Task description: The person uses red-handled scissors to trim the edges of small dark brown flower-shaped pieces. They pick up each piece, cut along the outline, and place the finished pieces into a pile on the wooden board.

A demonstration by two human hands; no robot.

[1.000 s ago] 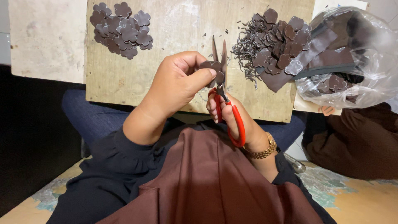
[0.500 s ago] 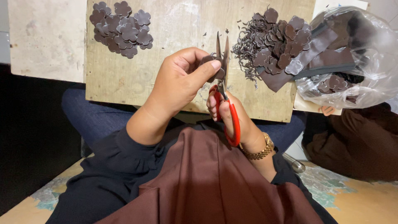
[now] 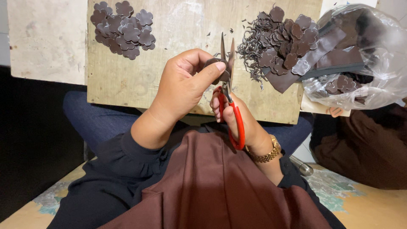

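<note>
My left hand [image 3: 182, 87] pinches a small dark brown leather piece [image 3: 211, 63] between thumb and fingers, held above a wooden board [image 3: 178, 34]. My right hand [image 3: 239, 121] grips red-handled scissors [image 3: 231, 116] whose blades [image 3: 227, 53] point upward and stand slightly apart around the edge of the piece. A gold watch [image 3: 265, 154] is on my right wrist.
A pile of cut flower-shaped brown pieces [image 3: 124, 29] lies at the board's far left. Scraps, trimmings and more flower shapes [image 3: 282, 44] are heaped at the far right beside a clear plastic bag [image 3: 364, 55] of brown material. Brown cloth [image 3: 212, 186] covers my lap.
Both hands have lifted slightly toward the board with the piece and scissors. The scissor blades have shifted around the piece's edge as the left hand turns it.
</note>
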